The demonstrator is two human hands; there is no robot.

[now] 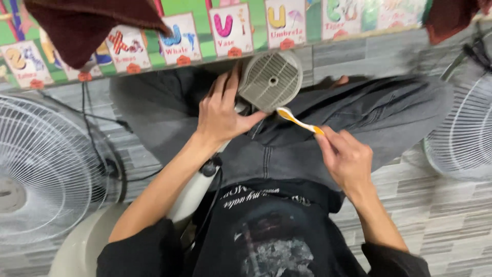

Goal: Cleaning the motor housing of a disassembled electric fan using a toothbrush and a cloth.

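Right hand fingers pinching orange toothbrush at vented grey fan housing, left hand gripping housing

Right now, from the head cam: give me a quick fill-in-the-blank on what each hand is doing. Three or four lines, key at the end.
1. The left hand steadies the round grey motor housing of a ____.
2. The right hand holds an orange and white ____.
3. Its bristle end touches the housing's ____ back.
4. A wire fan guard lies on the person's ____ side.

Missing words: fan; toothbrush; vented; left
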